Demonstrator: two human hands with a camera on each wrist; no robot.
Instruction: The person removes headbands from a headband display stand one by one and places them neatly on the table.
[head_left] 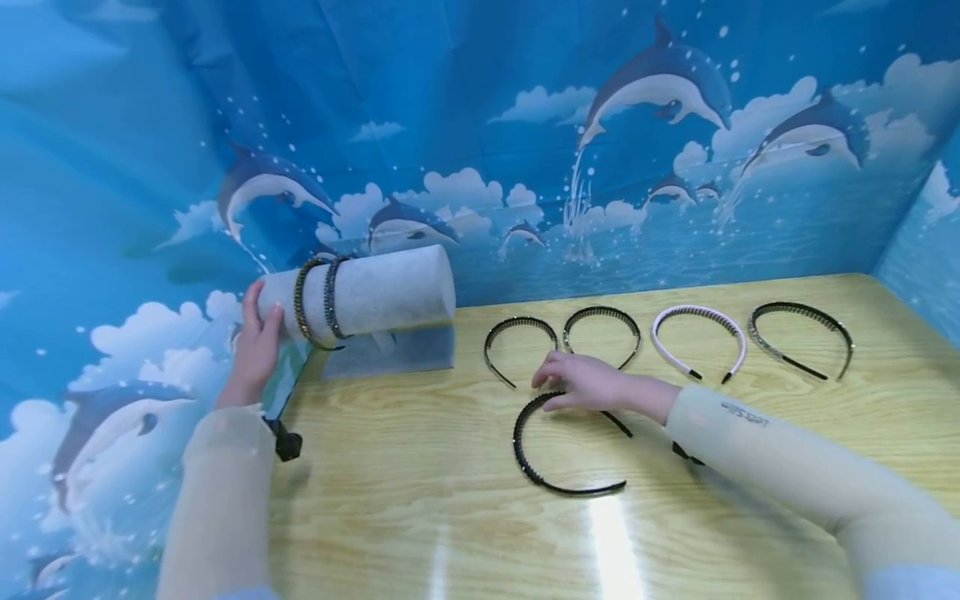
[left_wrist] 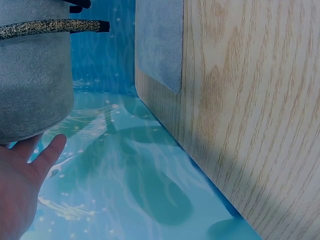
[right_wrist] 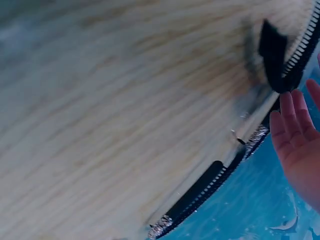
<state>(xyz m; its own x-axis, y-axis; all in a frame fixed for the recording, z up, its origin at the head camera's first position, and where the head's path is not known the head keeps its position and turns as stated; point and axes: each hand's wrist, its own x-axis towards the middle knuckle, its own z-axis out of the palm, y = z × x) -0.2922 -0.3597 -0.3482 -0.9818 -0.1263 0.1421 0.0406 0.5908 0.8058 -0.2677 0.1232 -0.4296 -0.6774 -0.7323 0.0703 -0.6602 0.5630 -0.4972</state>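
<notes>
My left hand (head_left: 257,354) touches the near-left end of a grey fuzzy headband display roll (head_left: 390,287), its fingers against the end face. In the left wrist view the thumb stands apart from the roll. Two headbands circle the roll: a gold-speckled headband (head_left: 299,304) and a dark glittery headband (head_left: 330,296). Over the table my right hand (head_left: 588,383) reaches to the top curve of a black headband (head_left: 519,446), partly covering it. In the right wrist view its fingers (right_wrist: 295,117) look fairly straight beside a black headband's edge; whether they bear on it is unclear.
Along the back of the wooden table (head_left: 390,500) lie two black headbands (head_left: 487,343) (head_left: 637,329), a pink headband (head_left: 738,342) and a dark patterned headband (head_left: 795,307). A grey base (head_left: 420,350) stands under the roll. A dolphin-print backdrop (head_left: 465,125) encloses the back and sides.
</notes>
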